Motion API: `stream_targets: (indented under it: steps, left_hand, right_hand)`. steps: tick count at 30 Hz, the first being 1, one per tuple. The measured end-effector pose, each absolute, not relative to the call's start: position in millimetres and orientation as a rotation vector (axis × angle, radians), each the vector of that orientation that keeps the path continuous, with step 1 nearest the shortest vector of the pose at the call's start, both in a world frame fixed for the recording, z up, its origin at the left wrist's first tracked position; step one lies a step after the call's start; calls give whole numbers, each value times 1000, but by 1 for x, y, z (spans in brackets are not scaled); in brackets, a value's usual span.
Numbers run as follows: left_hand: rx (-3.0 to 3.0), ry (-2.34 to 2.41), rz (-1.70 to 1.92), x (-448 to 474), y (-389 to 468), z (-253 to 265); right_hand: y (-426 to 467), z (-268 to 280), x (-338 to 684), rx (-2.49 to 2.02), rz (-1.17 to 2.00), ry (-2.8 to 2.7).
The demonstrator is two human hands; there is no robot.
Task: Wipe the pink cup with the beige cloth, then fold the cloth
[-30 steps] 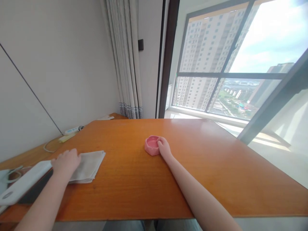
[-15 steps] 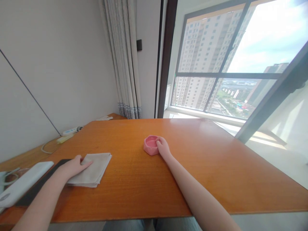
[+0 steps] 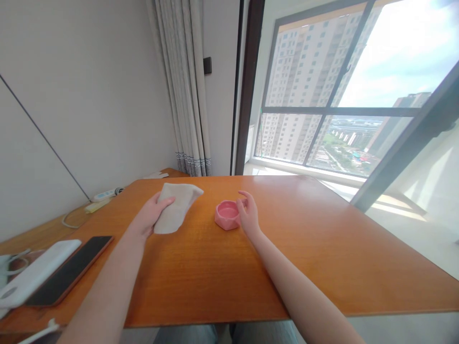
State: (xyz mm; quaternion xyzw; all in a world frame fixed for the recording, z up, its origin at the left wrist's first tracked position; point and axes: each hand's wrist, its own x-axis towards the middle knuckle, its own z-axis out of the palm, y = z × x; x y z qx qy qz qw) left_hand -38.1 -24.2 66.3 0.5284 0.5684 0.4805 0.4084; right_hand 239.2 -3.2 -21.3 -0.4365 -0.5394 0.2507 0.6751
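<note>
My left hand [image 3: 156, 213] is closed on a folded pale grey cloth [image 3: 175, 208], thumb on top, and holds it raised above the table. To the right of the cloth, a small pink faceted bowl [image 3: 228, 222], shaped like an ashtray, sits upright with nothing visible inside. At the bowl's right rim is my right hand [image 3: 250, 213], its index finger lifted and its thumb apart from it. Whether its fingertips still touch the rim I cannot tell.
Both hands work over a brown wooden table [image 3: 201, 286]. At its left lie a dark phone [image 3: 71, 270] and a white oblong device [image 3: 39, 272]. A white cable end [image 3: 50, 327] is at the near left edge; a power strip [image 3: 105, 195] lies by the wall.
My left hand has picked the cloth up off the table and moved it forward and right, uncovering the phone. My right hand's fingers have loosened from the bowl's rim. A cable end now shows.
</note>
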Motion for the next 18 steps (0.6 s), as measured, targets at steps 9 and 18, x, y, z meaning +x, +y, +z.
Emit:
stream_targets:
  steps: [9, 18]
  left_hand:
    - [1139, 934, 1185, 83, 5, 47]
    - [1192, 946, 1322, 81, 11, 50]
  right_hand:
    - [-7, 1, 254, -619, 1882, -937]
    - [-9, 17, 262, -484, 1705, -945]
